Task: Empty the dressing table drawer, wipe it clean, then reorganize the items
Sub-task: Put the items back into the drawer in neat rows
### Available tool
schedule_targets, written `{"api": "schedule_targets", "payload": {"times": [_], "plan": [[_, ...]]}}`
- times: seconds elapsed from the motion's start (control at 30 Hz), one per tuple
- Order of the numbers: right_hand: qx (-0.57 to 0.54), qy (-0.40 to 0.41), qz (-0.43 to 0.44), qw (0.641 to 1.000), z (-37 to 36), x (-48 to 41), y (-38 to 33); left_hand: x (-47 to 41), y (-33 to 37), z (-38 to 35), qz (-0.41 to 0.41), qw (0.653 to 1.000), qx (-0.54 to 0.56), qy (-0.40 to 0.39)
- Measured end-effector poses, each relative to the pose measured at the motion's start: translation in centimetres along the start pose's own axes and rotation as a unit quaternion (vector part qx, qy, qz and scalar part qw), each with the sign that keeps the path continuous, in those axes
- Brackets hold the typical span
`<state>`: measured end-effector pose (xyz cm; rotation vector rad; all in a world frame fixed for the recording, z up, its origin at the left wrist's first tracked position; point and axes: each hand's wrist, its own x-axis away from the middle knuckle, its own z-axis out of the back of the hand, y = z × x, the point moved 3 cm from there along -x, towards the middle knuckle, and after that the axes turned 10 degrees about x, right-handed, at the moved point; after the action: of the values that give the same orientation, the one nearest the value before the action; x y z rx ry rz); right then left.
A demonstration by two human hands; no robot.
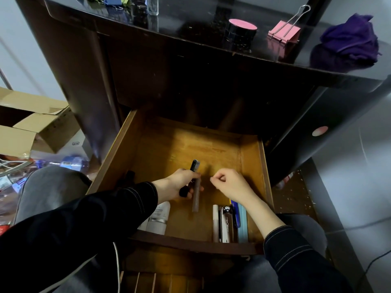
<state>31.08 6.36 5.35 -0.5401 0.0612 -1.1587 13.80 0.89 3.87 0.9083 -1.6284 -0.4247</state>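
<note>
Reorganizing: underway, I judge; drawer (251, 157) partly stocked.
Left grip (179, 183): grasping comb (194, 165), grey stick (196, 197).
Right grip (230, 182): curled, can't tell if pinching anything.
Pending: jar (241, 33), clip (284, 33).

I see a drawer (120, 149) of bare wood, matt and scuffed. The tabletop (190, 28) is glossy black, mirror-like. The clip (284, 33) is pink painted metal with shiny wire arms. The cloth (351, 39) is soft purple fabric. The box (25, 132) is matt cardboard; the bottle (159, 218) smooth white plastic; the stick (196, 199) matt grey.
</note>
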Motion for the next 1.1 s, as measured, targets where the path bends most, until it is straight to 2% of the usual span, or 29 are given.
{"api": "schedule_targets", "payload": {"times": [0.07,0.17,0.43,0.53,0.7,0.77,0.9,1.1], "plan": [[-0.062,-0.001,0.007,0.998,0.4,0.2,-0.6,0.3,-0.2,-0.2,0.027,0.999,0.037,-0.024],[-0.064,-0.028,0.042,0.997,0.0,0.7,-1.7,0.6,-0.4,-0.7,0.068,0.993,0.075,-0.063],[-0.114,-0.074,0.046,0.990,0.2,0.9,-2.1,1.2,-0.3,-1.4,0.080,0.989,0.043,-0.115],[-0.131,-0.081,0.041,0.987,0.2,0.8,-2.0,1.4,-0.4,-1.4,0.080,0.992,0.035,-0.087],[-0.082,-0.062,0.015,0.995,-0.5,0.2,-1.1,0.6,0.1,-0.8,-0.009,0.999,-0.003,0.043],[-0.053,-0.055,0.002,0.997,-0.9,0.0,-0.6,0.3,0.2,-0.4,-0.016,0.997,-0.004,0.072],[0.007,-0.064,-0.012,0.998,-1.4,-0.2,-0.1,0.5,0.2,-0.4,-0.011,0.998,0.002,0.065],[0.085,-0.095,0.012,0.992,-1.6,-0.1,-0.2,0.9,0.2,-0.6,-0.018,0.999,0.007,0.039]]}}
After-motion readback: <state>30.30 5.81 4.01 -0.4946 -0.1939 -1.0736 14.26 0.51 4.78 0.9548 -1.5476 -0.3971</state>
